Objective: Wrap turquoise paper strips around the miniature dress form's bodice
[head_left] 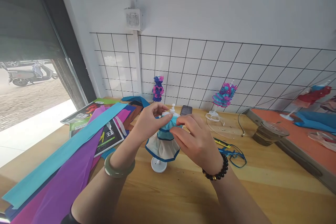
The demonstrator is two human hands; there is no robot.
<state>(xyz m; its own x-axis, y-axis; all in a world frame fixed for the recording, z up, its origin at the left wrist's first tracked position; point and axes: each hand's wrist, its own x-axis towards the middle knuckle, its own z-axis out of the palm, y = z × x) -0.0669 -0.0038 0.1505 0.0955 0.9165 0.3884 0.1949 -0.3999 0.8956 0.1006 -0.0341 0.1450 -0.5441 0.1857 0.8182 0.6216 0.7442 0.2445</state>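
Observation:
A small white mannequin stand (158,165) rises from the wooden table (168,196) and wears a paper dress (162,145) with a white skirt edged in dark blue and a light blue upper layer. My left hand (148,120), with a pale green bangle on the wrist, pinches the light blue paper at the dress's top from the left. My right hand (194,136), with a dark bead bracelet, presses closed fingers on the same blue layer from the right. The dress's upper part is partly hidden by both hands.
Long blue and purple paper sheets (65,168) and magazines (105,133) lie at the left. Other dressed mannequins (158,89) (224,95) stand by the tiled wall. A phone (186,110), cutter (222,142), blue ribbon (235,155), tape roll (270,133) and an orange tray (301,136) lie right.

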